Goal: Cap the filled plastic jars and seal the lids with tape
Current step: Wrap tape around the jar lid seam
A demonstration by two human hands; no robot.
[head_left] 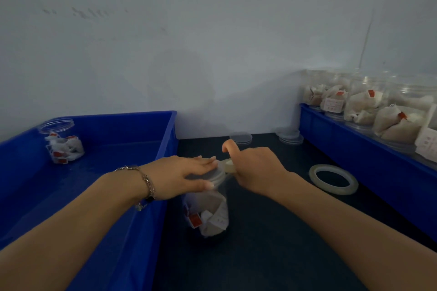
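A capped jar (pixel 208 208) stands on the table (pixel 272 243), between two crates. The left hand (pixel 186 176) lies flat on its lid (pixel 218 172); the right hand (pixel 255 170) is at the lid's right edge, touching what seems to be a strip of tape (pixel 229 166) there. The left crate (pixel 132 139) holds one open jar (pixel 62 140) in its far left corner. The right crate (pixel 354 134) holds a row of filled jars (pixel 364 101) along the wall. A tape roll (pixel 333 179) lies on the table right of the hands. Behind them, near the wall, lie loose lids (pixel 241 137), with more (pixel 289 135) just beside the right crate.
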